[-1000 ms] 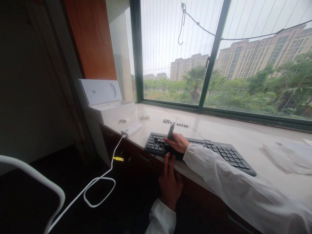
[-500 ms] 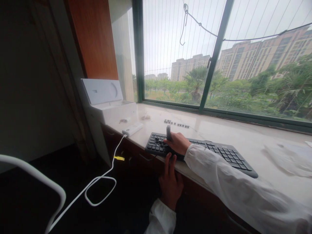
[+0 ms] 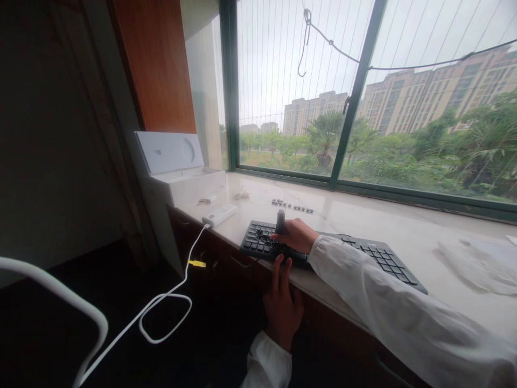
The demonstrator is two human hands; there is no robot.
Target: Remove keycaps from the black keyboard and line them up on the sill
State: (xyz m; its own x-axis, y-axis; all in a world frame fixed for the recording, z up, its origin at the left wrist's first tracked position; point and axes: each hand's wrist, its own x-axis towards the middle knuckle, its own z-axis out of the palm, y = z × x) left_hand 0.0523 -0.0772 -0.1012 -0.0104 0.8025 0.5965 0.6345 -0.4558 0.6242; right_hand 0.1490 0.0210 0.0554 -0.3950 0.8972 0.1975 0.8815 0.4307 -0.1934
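Observation:
A black keyboard [image 3: 388,258] lies along the front of the pale counter, and some of its keycaps are off at the left part. My right hand [image 3: 299,235] is over that part, closed around a small dark grey upright tool [image 3: 280,220]; its lower end is hidden, so its exact kind is unclear. My left hand [image 3: 283,304] is below, at the counter's front edge, with fingers stretched out and fingertips at the keyboard's near edge. Behind the keyboard, several loose dark keycaps [image 3: 302,209] lie in rough rows.
To the left, an open white box [image 3: 186,186] stands near a white power bank [image 3: 220,215] with a white cable [image 3: 186,269] hanging off the edge. A small white object [image 3: 207,200] lies nearby. Crumpled clear plastic [image 3: 476,264] is at the right. A window [image 3: 291,145] stands behind.
My right hand and the tool have shifted slightly to the right over the keys. My left hand stays in place.

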